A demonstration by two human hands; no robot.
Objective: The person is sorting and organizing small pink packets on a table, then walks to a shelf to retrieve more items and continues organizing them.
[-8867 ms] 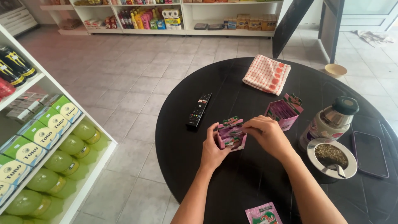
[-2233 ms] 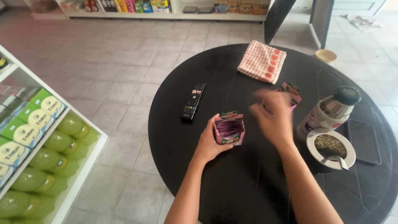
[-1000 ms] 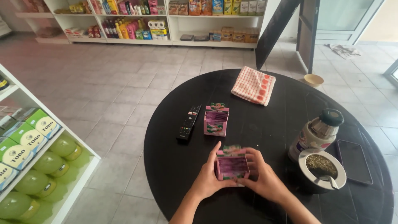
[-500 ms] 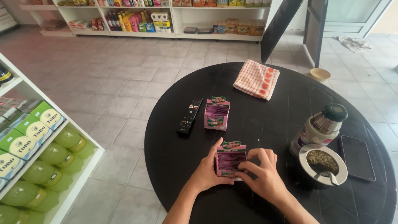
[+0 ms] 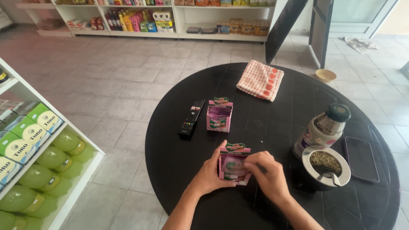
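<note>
Pink carton (image 5: 233, 165) is pinched by both hands, left hand (image 5: 211, 173) and right hand (image 5: 267, 175); sachets may spill onto the table (image 5: 272, 127).

My left hand (image 5: 213, 172) and right hand (image 5: 266, 172) gripped a pink box (image 5: 233, 164) with a green tab. A matching second box (image 5: 219, 115) stood beyond. Green-and-white cartons (image 5: 25, 134) lined the left shelf; a dark phone (image 5: 361, 158) lay right.

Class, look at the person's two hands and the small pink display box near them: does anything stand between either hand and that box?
Nothing visible does. The left hand already rests against the side of the small pink cardboard display box, and the right hand reaches into its open front. The second pink box and black remote control lie farther away.
</note>
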